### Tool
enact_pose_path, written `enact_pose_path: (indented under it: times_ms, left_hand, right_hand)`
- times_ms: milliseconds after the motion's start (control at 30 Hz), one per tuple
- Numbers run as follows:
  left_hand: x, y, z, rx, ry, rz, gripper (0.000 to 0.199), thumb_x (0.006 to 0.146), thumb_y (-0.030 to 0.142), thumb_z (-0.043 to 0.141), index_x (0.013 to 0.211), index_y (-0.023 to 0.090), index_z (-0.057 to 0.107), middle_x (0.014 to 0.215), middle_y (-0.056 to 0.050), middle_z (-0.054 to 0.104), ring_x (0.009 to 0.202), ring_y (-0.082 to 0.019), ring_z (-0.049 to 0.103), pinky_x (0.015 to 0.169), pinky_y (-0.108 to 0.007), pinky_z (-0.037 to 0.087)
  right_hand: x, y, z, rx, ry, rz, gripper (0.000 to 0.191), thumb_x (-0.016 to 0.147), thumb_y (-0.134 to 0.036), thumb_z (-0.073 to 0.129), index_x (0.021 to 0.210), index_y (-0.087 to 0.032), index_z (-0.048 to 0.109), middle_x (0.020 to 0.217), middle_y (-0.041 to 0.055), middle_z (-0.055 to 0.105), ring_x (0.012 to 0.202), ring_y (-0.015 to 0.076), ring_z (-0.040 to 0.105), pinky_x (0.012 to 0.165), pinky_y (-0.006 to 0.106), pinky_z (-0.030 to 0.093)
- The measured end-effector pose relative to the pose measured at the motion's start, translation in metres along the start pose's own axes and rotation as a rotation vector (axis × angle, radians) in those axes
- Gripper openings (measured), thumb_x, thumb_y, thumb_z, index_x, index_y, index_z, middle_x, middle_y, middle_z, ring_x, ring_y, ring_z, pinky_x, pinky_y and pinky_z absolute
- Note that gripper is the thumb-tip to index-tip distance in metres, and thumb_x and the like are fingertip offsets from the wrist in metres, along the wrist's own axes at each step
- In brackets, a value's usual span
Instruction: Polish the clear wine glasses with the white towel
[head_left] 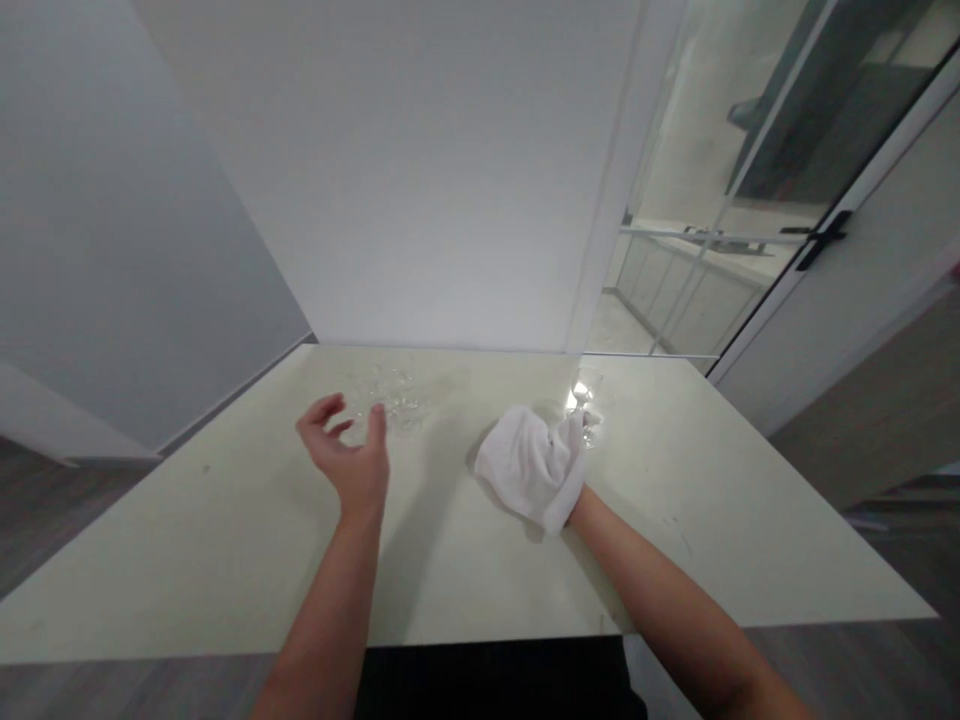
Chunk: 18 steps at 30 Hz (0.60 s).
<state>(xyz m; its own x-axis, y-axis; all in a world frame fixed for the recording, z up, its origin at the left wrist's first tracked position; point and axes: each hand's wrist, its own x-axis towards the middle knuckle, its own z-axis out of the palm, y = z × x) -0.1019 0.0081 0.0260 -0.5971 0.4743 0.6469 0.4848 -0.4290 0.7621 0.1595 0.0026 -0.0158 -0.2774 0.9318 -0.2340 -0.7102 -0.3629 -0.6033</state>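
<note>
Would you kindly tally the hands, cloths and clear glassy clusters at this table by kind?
Hands: 2 (left hand, right hand)
Cloths: 1 (white cloth)
Clear glassy clusters: 2 (left cluster, right cluster; pieces too blurred to count)
Total: 5

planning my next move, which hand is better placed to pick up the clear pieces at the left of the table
Left, most likely: the left hand is open and seemingly empty, close beside the clear pieces. The right hand is mostly hidden by the white cloth, farther across the table.
</note>
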Motion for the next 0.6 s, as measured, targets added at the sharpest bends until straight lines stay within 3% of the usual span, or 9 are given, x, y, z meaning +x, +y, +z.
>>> enact_pose_path:
  times_ms: [33, 100, 233, 400, 533, 600]
  left_hand:
    - [0.007, -0.011, -0.004, 0.068, 0.077, -0.020, 0.061, 0.074, 0.037, 0.074, 0.125, 0.020, 0.044, 0.128, -0.011, 0.049, 0.116, -0.023, 0.051, 0.091, -0.037, 0.046]
    - [0.014, -0.033, -0.008, 0.143, 0.111, -0.101, 0.074, 0.069, 0.039, 0.077, 0.129, 0.020, 0.040, 0.134, -0.013, 0.045, 0.121, -0.025, 0.048, 0.095, -0.041, 0.044]
    - [0.014, -0.069, -0.005, 0.117, 0.014, -0.214, 0.089, 0.060, 0.041, 0.083, 0.133, 0.019, 0.037, 0.138, -0.015, 0.044, 0.127, -0.026, 0.045, 0.106, -0.044, 0.037]
    - [0.015, -0.092, 0.000, 0.040, 0.001, -0.194, 0.074, 0.064, 0.040, 0.081, 0.124, 0.017, 0.044, 0.125, -0.011, 0.054, 0.120, -0.022, 0.053, 0.108, -0.041, 0.036]
    - [0.016, -0.095, 0.000, 0.019, -0.003, -0.270, 0.068, 0.064, 0.037, 0.082, 0.117, 0.018, 0.045, 0.119, -0.009, 0.057, 0.116, -0.022, 0.055, 0.105, -0.042, 0.040]
    - [0.016, -0.094, 0.001, 0.006, -0.030, -0.325, 0.067, 0.063, 0.034, 0.082, 0.115, 0.019, 0.044, 0.113, -0.007, 0.058, 0.114, -0.022, 0.056, 0.102, -0.042, 0.042]
  right_hand:
    - [0.002, 0.002, -0.002, 0.054, 0.061, 0.024, 0.083, 0.086, -0.077, 0.006, 0.103, -0.019, 0.063, 0.102, 0.0068, 0.068, 0.090, 0.0192, 0.063, 0.082, 0.037, 0.050]
    - [0.004, 0.008, -0.005, 0.118, 0.167, 0.101, 0.086, 0.084, -0.077, 0.000, 0.096, -0.021, 0.065, 0.094, 0.0062, 0.070, 0.087, 0.0197, 0.063, 0.081, 0.036, 0.049]
    - [0.006, 0.013, -0.010, 0.120, 0.231, 0.160, 0.074, 0.086, -0.073, 0.012, 0.090, -0.022, 0.066, 0.081, 0.0063, 0.070, 0.080, 0.0215, 0.062, 0.085, 0.039, 0.047]
    - [0.005, 0.013, -0.016, 0.111, 0.184, 0.140, 0.076, 0.083, -0.077, 0.018, 0.096, -0.020, 0.065, 0.087, 0.0080, 0.070, 0.077, 0.0228, 0.061, 0.088, 0.041, 0.045]
    - [0.007, 0.013, -0.016, 0.051, 0.102, 0.099, 0.079, 0.080, -0.080, 0.012, 0.097, -0.022, 0.063, 0.088, 0.0060, 0.069, 0.077, 0.0211, 0.060, 0.088, 0.041, 0.045]
    - [0.008, 0.012, -0.013, -0.084, 0.028, 0.039, 0.080, 0.078, -0.081, 0.010, 0.097, -0.023, 0.062, 0.086, 0.0053, 0.069, 0.077, 0.0208, 0.060, 0.086, 0.042, 0.046]
